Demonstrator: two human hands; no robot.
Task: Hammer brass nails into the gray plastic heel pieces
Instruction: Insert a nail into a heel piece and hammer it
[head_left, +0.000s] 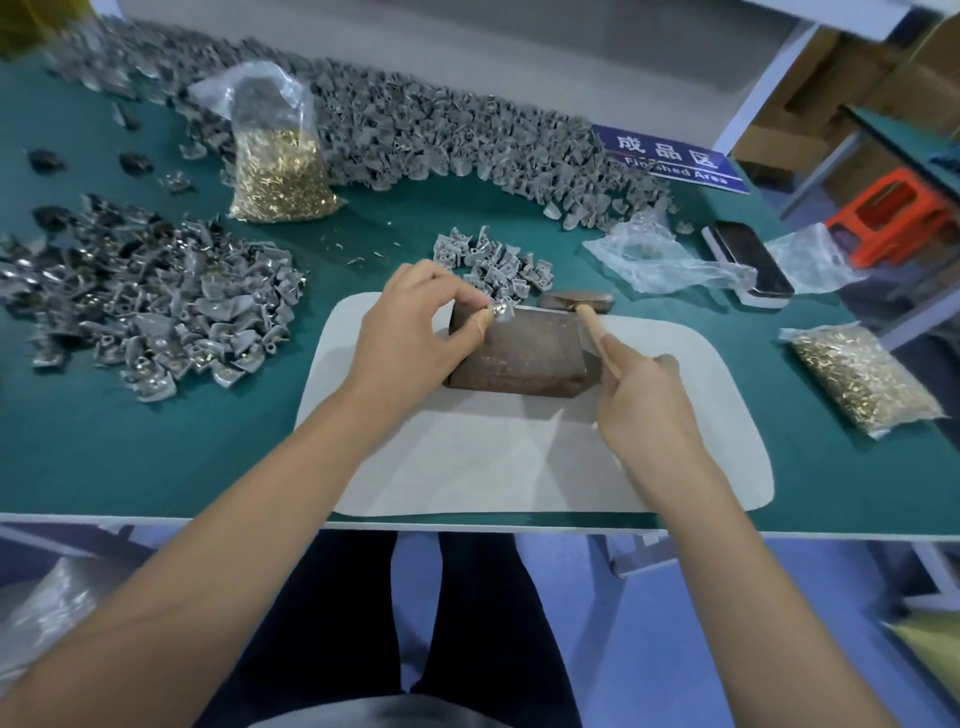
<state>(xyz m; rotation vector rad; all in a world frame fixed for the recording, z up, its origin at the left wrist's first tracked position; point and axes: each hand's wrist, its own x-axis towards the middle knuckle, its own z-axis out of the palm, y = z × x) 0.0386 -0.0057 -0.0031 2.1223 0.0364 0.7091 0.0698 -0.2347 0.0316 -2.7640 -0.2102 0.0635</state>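
Observation:
My left hand (415, 322) pinches a small gray heel piece (501, 312) against the far left top edge of a brown metal block (524, 353). My right hand (644, 395) grips the wooden handle (595, 327) of a hammer. The hammer's head (574, 300) lies low just behind the block's far right corner, to the right of the heel piece. A small heap of gray heel pieces (493, 262) sits right behind the block. I cannot make out a nail in the piece.
The block stands on a white mat (493, 457) on a green table (156, 457). A heap of nailed pieces (150, 306) lies left, a long bank of gray pieces (441, 140) at the back. Bags of brass nails (278, 171) (862, 376), a phone (748, 260), a blue sign (670, 158).

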